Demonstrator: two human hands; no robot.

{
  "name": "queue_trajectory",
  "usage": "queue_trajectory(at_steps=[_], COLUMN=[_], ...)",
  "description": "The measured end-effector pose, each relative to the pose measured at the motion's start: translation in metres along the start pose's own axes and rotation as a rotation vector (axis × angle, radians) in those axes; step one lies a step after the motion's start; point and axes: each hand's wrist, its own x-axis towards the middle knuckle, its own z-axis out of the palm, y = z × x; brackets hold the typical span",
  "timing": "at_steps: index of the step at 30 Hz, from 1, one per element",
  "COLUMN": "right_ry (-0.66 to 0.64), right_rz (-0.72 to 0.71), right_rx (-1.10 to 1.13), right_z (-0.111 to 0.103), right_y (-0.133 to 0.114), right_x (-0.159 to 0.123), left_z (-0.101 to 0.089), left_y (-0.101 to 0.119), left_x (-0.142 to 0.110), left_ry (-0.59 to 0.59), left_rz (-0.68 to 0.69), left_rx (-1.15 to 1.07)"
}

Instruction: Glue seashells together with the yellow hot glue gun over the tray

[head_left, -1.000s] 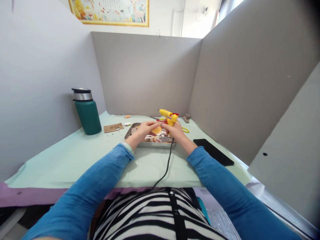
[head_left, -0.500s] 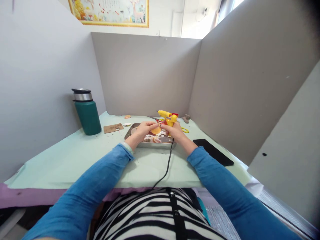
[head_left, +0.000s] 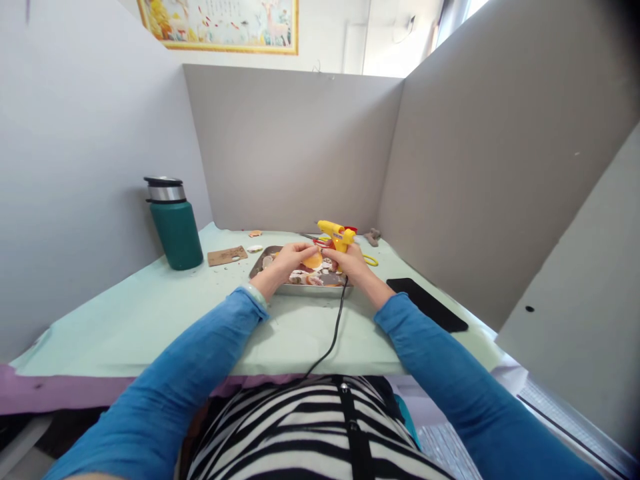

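Over a metal tray (head_left: 300, 291), my left hand (head_left: 290, 259) pinches a flat, roundish orange piece (head_left: 313, 261); its exact kind is too small to make out. My right hand (head_left: 351, 261) is wrapped round a yellow glue gun (head_left: 336, 233), whose nozzle points left above the orange piece. The fingertips of both hands are close together at the piece. Several white and brown decorated pieces (head_left: 315, 280) lie in the tray, partly hidden by my hands. From the glue gun a black cord (head_left: 336, 333) runs down over the table's front edge.
A green bottle (head_left: 177, 233) stands at the left, near a brown cardboard piece (head_left: 227, 256). Small white (head_left: 255, 249) and orange (head_left: 255, 233) pieces lie behind the tray. Yellow-handled scissors (head_left: 370, 260) are partly hidden. A black flat object (head_left: 427, 305) lies right. Grey partitions (head_left: 295, 147) enclose the table.
Almost nothing differs. Both hands, the orange piece and the glue gun keep practically the same position, with only a tiny shift to the right.
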Motion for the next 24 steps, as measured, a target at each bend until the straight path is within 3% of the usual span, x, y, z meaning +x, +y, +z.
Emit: queue_trajectory(at_steps=[11, 20, 24], right_ry=[-0.098, -0.055, -0.031], right_rz=[-0.001, 0.011, 0.004], right_rx=[0.06, 0.027, 0.057], right_z=[0.001, 0.001, 0.002], right_y=[-0.01, -0.012, -0.011], right_x=[-0.008, -0.009, -0.007], left_z=[-0.003, 0.003, 0.008], left_y=[-0.003, 0.002, 0.008], left_x=[0.003, -0.002, -0.008], left_ry=[0.094, -0.005, -0.116], left_rz=[-0.006, 0.008, -0.004], left_rx=[-0.075, -0.023, -0.035])
